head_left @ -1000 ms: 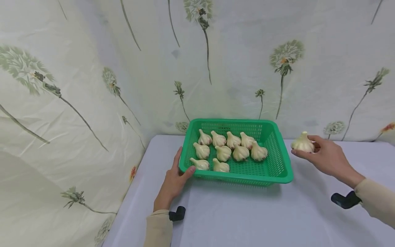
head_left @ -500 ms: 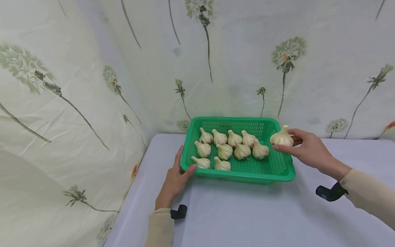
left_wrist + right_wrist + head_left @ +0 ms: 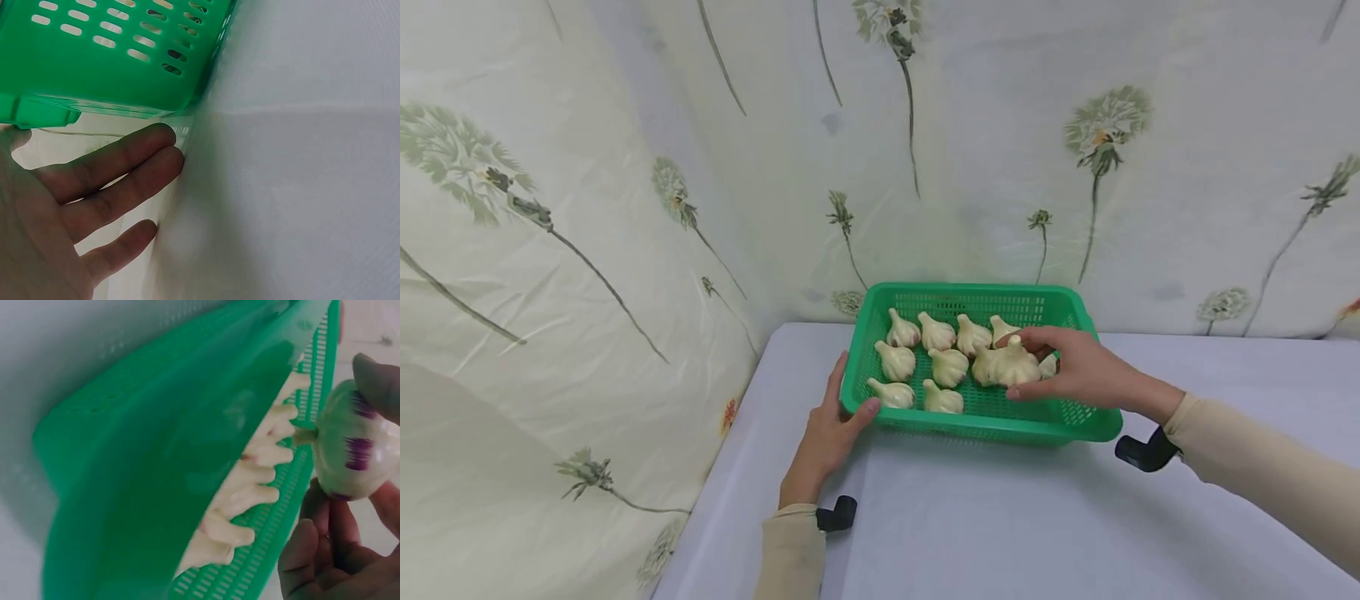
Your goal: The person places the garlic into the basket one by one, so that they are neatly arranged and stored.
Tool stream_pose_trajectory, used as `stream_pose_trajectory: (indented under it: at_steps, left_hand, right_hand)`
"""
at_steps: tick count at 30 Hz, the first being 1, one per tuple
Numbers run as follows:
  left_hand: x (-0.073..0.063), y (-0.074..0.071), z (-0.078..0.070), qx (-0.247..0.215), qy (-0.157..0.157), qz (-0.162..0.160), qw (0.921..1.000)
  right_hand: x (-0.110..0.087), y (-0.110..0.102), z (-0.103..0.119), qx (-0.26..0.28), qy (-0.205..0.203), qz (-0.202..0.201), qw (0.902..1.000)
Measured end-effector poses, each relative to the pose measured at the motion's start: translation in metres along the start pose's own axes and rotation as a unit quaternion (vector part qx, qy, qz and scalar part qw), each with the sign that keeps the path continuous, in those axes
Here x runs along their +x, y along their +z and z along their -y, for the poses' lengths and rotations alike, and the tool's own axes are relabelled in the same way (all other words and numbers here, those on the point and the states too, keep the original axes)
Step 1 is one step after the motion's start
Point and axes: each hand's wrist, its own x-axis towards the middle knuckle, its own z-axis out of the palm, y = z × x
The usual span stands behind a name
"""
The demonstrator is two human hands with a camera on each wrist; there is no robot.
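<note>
My right hand (image 3: 1082, 375) grips a garlic bulb (image 3: 1017, 365) between thumb and fingers, over the right half of the green plastic basket (image 3: 985, 427). In the right wrist view the held garlic bulb (image 3: 350, 447) shows purple streaks and a pale stem. Several more white bulbs lie in loose rows in the basket, such as one garlic bulb (image 3: 897, 362) at its left; some at the right are partly covered by the hand. At the basket's left front corner rests my left hand (image 3: 823, 442), thumb on the rim. Its fingers (image 3: 119, 194) stretch out beside the wall in the left wrist view.
The basket stands on a white-covered table (image 3: 985, 525) near its back edge. A curtain with a dandelion print (image 3: 1105, 125) hangs behind and at the left. Each wrist carries a small black camera mount (image 3: 837, 514).
My right hand has carried the garlic bulb leftward, from beside the basket's right end to above the bulbs inside. My left hand keeps its place at the basket's corner.
</note>
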Motion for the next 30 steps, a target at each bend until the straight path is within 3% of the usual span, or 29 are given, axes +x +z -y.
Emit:
stream_pose_trajectory:
  at_steps: [5, 15, 24, 30]
  left_hand:
    - [0.000, 0.000, 0.000, -0.002, -0.006, 0.002, 1.0000]
    - [0.001, -0.001, -0.002, -0.008, -0.006, 0.001, 1.0000]
    - [-0.001, 0.002, -0.001, -0.002, -0.006, 0.009, 0.9999]
    - [0.000, 0.000, -0.001, 0.006, -0.005, -0.001, 1.0000]
  right_hand:
    - [0.009, 0.012, 0.003, -0.006, -0.032, 0.037, 0.9988]
    - [0.027, 0.031, -0.005, -0.018, -0.047, 0.122, 0.9912]
    - [0.024, 0.048, -0.023, -0.012, 0.003, 0.187, 0.9823]
    - [0.028, 0.053, -0.027, -0.003, 0.021, 0.199, 0.9798]
